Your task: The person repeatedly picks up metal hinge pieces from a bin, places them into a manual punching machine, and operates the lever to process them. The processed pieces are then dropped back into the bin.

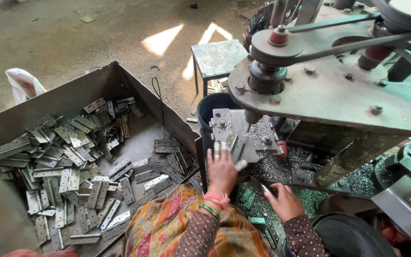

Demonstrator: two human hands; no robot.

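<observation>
Here the left hand (221, 170) reaches forward with its fingers spread flat and loose, the taped fingertips pressing a small metal hinge (232, 144) onto the grey jig plate (241, 131) under the drill spindle (252, 116). The right hand (285, 201) lies lower and nearer the body, curled closed around a thin metal rod (265, 189) that sticks out toward the left. The two hands are apart, with metal shavings (281, 166) strewn between and around them. Just left of the left hand stands the upright wall of a large steel bin (120, 78) heaped with loose hinges (72, 166). The machine's heavy overhanging plate (338, 95) with pulley and belt crowds the room above and to the right; open floor (72, 33) lies beyond.
</observation>
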